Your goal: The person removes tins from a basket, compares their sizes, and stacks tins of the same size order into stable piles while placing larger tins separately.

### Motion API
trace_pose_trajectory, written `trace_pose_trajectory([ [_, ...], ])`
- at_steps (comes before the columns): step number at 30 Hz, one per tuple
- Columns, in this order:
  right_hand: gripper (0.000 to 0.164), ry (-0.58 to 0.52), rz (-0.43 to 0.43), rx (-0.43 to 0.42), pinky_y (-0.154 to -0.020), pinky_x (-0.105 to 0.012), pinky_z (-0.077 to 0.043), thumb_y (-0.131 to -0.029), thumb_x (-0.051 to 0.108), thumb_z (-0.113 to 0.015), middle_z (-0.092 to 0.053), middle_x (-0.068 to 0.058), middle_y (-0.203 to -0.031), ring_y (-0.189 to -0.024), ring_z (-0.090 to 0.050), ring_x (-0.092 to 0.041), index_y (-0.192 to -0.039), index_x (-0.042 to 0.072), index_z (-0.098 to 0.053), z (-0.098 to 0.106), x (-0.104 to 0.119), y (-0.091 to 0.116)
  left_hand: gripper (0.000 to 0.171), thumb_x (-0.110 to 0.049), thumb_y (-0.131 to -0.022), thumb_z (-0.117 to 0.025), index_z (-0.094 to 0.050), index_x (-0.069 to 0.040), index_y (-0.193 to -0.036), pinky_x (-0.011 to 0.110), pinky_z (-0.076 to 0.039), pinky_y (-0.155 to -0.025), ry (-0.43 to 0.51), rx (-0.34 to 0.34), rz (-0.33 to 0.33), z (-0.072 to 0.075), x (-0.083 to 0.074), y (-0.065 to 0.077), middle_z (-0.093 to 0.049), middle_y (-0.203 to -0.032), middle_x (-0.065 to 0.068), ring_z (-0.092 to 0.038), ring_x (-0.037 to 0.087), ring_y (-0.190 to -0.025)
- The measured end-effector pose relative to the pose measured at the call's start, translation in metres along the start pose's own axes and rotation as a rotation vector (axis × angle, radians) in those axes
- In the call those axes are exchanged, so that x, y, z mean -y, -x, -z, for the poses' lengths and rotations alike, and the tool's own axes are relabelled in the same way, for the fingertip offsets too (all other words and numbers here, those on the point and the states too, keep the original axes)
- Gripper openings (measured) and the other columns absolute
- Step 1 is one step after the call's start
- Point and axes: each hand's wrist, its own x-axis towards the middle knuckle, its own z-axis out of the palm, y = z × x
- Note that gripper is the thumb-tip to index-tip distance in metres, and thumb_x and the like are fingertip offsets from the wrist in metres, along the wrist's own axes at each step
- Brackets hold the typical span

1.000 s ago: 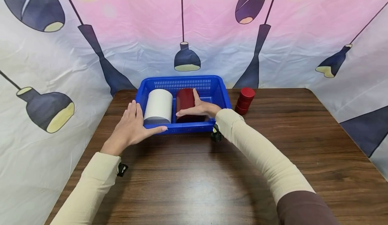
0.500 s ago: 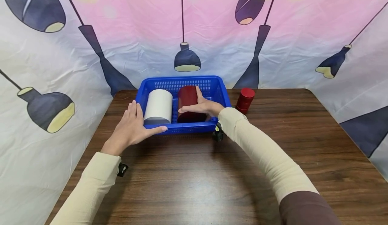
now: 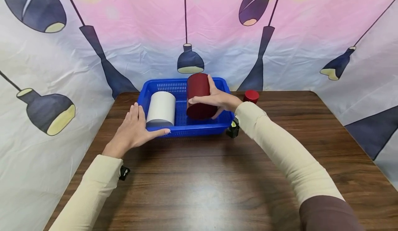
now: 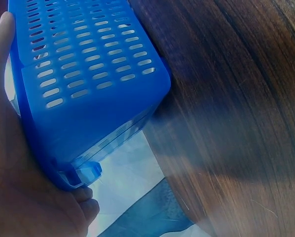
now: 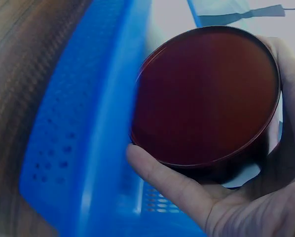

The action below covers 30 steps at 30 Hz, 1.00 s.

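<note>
Over the right half of a blue slotted plastic basket (image 3: 192, 130), right hand (image 3: 218, 98) grips a smooth dark red cylinder (image 3: 198, 85), thumb laid across its upper side, fingers down its right side, spread wide to span the girth. Left hand (image 3: 133, 130) at the basket's front-left corner: fingers straight and close together, thumb splayed out along the front rim, touching the basket, nothing picked up.

Red cylinder is glossy, with a flat round end and thin edge lip clear in the right wrist view; far end reaches above the basket's back rim in the head view. Plain white cylinder (image 3: 161, 107) lies on its side in the basket's left half. Small bright red round-topped piece (image 3: 251, 95) on the table, just right of the basket, lower part hidden behind the right arm. Table (image 3: 186, 175) brown, wood-grain surface. Wrinkled cloth backdrop (image 3: 149, 20) printed with dark lamps.

Versus one second ago: red cylinder was lower, down in the basket; now up and shifted right, right hand along with it. Left hand and white cylinder practically unchanged. Small red piece more covered now.
</note>
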Motion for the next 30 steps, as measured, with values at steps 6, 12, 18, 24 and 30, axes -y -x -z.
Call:
trace_pose_trajectory([
  [6,0.125,-0.016,0.032,-0.030,-0.067,-0.054,-0.062,-0.080,0.051,-0.081,-0.028,-0.010,-0.151,-0.124,-0.050,-0.039,-0.153,0.052,0.020,0.017,0.008,0.014,0.142,-0.091,-0.077,-0.049,0.006,0.013,-0.155,0.064,-0.006,-0.120,0.008,-0.001,0.001,-0.001,0.001,0.000,0.012,-0.162,0.035,0.007,0.051,-0.150],
  [12,0.121,-0.036,0.059,-0.047,-0.067,-0.054,-0.062,-0.082,0.049,-0.080,-0.029,-0.011,-0.149,-0.120,-0.053,-0.040,-0.153,0.052,0.018,0.032,0.013,0.028,0.142,-0.091,-0.077,-0.049,0.007,0.014,-0.155,0.063,-0.006,-0.120,0.004,-0.004,-0.001,-0.002,0.001,0.000,0.012,-0.162,0.035,0.007,0.051,-0.150],
  [18,0.121,-0.049,0.076,-0.083,-0.074,-0.059,-0.060,-0.080,0.051,-0.081,-0.029,-0.011,-0.149,-0.119,-0.055,-0.040,-0.151,0.057,0.017,0.052,0.014,0.044,0.141,-0.090,-0.077,-0.050,0.007,0.014,-0.154,0.063,-0.006,-0.120,0.004,-0.008,-0.007,-0.001,0.001,0.001,0.012,-0.161,0.036,0.007,0.051,-0.150],
  [24,0.118,-0.075,0.094,-0.129,-0.075,-0.061,-0.059,-0.081,0.049,-0.081,-0.026,-0.011,-0.151,-0.121,-0.053,-0.042,-0.151,0.058,0.013,0.076,0.012,0.065,0.141,-0.089,-0.077,-0.051,0.006,0.015,-0.154,0.063,-0.006,-0.120,0.005,-0.010,-0.008,0.000,0.001,0.001,0.011,-0.162,0.036,0.007,0.051,-0.150],
  [30,0.120,-0.057,0.048,-0.192,-0.076,-0.059,-0.060,-0.082,0.052,-0.079,-0.012,-0.011,-0.161,-0.122,-0.052,-0.046,-0.148,0.062,0.021,0.102,0.003,0.088,0.141,-0.089,-0.078,-0.051,0.005,0.015,-0.154,0.064,-0.005,-0.120,0.005,-0.008,-0.011,-0.001,0.001,-0.001,0.011,-0.162,0.036,0.008,0.051,-0.150],
])
